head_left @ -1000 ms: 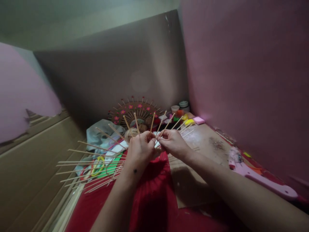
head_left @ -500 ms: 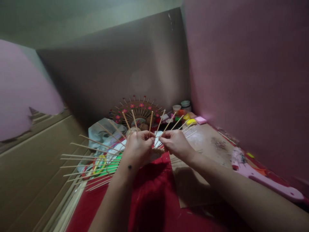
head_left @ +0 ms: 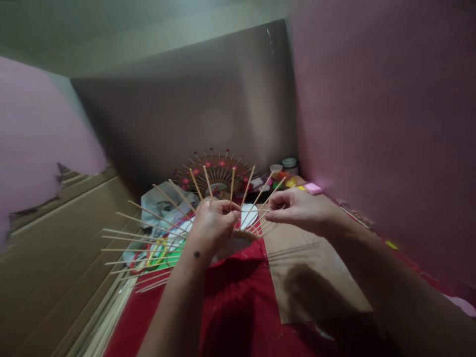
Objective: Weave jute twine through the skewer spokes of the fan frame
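Observation:
A round frame of thin wooden sticks (head_left: 163, 198) fans out in front of me, the sticks spreading from a twine-coloured curved rim (head_left: 248, 235). My left hand (head_left: 217, 220) is closed in a pinch at the base of an upright stick near the top of the frame. From its fingertips a thin strand of twine (head_left: 255, 211) runs right, across several sticks. My right hand (head_left: 295, 208) pinches the other end of that strand, beside the right-hand sticks. The left palm and wrist hide part of the frame's middle.
Behind stands a finished-looking stick fan with pink flowers (head_left: 208, 163). Brown cardboard (head_left: 316, 292) lies on the red cloth (head_left: 238, 307) at right. Scissors with yellow handles (head_left: 158, 252) and a grey plastic bag (head_left: 152, 206) are at left. Small tubs (head_left: 289, 165) stand against the back wall.
My right hand has moved right, away from my left hand, drawing the strand out between them. My left hand keeps its pinch on the frame. The view has shifted slightly.

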`<state>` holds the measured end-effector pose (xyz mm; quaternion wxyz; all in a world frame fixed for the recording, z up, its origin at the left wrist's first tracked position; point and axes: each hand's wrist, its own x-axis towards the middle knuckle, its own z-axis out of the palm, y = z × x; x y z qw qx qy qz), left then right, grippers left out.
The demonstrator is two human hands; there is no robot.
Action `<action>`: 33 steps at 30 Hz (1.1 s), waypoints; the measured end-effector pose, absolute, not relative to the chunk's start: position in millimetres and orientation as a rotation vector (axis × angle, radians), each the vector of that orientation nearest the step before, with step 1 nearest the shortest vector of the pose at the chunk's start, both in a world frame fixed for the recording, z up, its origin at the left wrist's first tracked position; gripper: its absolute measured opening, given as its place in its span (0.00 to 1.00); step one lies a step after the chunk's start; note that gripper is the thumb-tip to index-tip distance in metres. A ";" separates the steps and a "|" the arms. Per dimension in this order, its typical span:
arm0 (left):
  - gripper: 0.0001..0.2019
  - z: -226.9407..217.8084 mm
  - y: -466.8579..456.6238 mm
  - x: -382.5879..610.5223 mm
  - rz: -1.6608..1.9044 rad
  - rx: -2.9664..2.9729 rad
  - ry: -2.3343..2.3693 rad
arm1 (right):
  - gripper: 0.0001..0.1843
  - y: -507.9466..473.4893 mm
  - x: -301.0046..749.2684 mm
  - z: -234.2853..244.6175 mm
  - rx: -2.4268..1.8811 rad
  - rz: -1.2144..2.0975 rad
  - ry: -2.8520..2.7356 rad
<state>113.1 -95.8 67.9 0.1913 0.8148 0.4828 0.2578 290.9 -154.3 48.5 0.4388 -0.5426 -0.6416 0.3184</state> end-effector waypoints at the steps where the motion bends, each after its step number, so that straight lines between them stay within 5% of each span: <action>1: 0.08 68.0 -96.0 113.2 0.715 2.278 1.343 | 0.07 -155.4 294.0 46.8 -1.252 0.873 -1.555; 5: 0.08 67.2 -95.4 113.4 0.670 2.256 1.285 | 0.07 -156.7 303.5 40.5 -1.002 1.022 -1.429; 12: 0.09 70.8 -91.7 107.8 0.683 2.270 1.261 | 0.05 -168.9 308.4 69.4 -1.348 0.766 -1.582; 22: 0.09 73.5 -97.9 106.6 0.683 2.250 1.248 | 0.05 -169.9 320.3 83.8 -1.451 -0.230 -1.806; 33: 0.09 71.7 -101.1 103.8 0.694 2.261 1.229 | 0.07 -148.6 310.2 86.7 -1.318 -0.307 -1.554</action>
